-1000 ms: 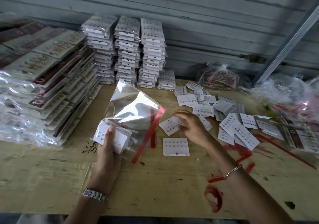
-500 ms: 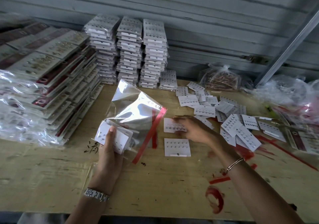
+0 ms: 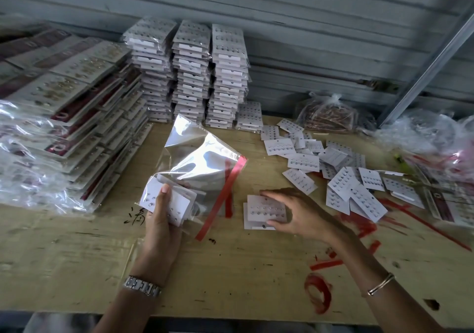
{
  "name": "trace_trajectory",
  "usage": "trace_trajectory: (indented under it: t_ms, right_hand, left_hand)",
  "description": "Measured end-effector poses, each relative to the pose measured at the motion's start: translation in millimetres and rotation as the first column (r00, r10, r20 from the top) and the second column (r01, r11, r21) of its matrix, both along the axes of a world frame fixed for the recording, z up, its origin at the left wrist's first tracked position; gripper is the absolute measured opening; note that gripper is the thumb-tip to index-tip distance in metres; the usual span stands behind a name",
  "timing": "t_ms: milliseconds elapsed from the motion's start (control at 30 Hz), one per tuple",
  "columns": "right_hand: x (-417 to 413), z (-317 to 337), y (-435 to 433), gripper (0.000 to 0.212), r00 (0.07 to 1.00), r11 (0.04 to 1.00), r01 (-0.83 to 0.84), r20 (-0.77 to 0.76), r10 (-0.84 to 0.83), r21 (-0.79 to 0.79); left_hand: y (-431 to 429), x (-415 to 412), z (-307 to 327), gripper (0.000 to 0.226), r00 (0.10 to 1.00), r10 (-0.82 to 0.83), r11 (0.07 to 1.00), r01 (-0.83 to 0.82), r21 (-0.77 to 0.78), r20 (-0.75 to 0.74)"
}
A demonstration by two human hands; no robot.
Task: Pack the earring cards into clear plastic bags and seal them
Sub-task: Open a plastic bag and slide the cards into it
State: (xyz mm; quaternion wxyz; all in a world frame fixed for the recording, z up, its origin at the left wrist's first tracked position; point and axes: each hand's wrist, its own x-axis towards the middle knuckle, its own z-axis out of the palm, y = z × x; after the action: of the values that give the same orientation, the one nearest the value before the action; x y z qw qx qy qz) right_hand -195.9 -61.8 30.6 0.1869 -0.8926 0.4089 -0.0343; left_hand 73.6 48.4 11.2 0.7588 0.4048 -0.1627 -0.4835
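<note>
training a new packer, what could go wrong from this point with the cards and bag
1. The left hand grips a fanned wad of cards together with the clear bag; one card could slip out.
2. The right hand pinches two offset cards; they may snag at the bag's mouth or catch its red strip.

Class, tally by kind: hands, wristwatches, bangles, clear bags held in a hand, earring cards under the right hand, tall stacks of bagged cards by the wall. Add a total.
Hands, left hand and right hand: 2
Wristwatch: 1
Bangle: 1
Clear bag, held: 1
Earring cards under the right hand: 2
Tall stacks: 3
Total: 10
</note>
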Motion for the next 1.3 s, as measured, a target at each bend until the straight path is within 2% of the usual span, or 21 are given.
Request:
trace_trajectory:
  t_ms: [167, 333, 533, 733, 1067, 1300]
  right_hand:
    - [1, -6, 6, 0.074, 1.000, 0.996, -0.021, -0.017, 0.019, -0.085]
    - [3, -12, 7, 0.073, 1.000, 0.997, -0.019, -0.024, 0.017, -0.071]
    - [1, -14, 6, 0.073, 1.000, 0.998, 0.001, -0.007, -0.001, -0.063]
    - [-1, -11, 8, 0.073, 0.999, 0.998, -0.003, 0.038, 0.005, -0.061]
    - [3, -15, 11, 0.072, 0.999, 0.997, -0.034, -0.008, 0.034, -0.064]
    - [6, -17, 12, 0.076, 1.000, 0.999, 0.013, -0.001, -0.013, -0.038]
  left_hand:
    - [0, 1, -1, 0.057, 1.000, -0.008, 1.000, 0.008, 0.009, -0.013]
    - [0, 0, -1, 0.037, 0.999, -0.025, 1.000, 0.025, 0.015, 0.032]
    - [1, -1, 1, 0.065, 1.000, -0.002, 0.999, 0.001, 0.050, 0.017]
    - [0, 0, -1, 0.062, 1.000, -0.014, 1.000, 0.013, 0.022, 0.005]
    - [-1, 1, -2, 0.060, 1.000, -0.011, 1.000, 0.011, 0.000, 0.003]
    - [-1, 2, -6, 0.057, 1.000, -0.023, 0.999, 0.023, -0.031, 0.002]
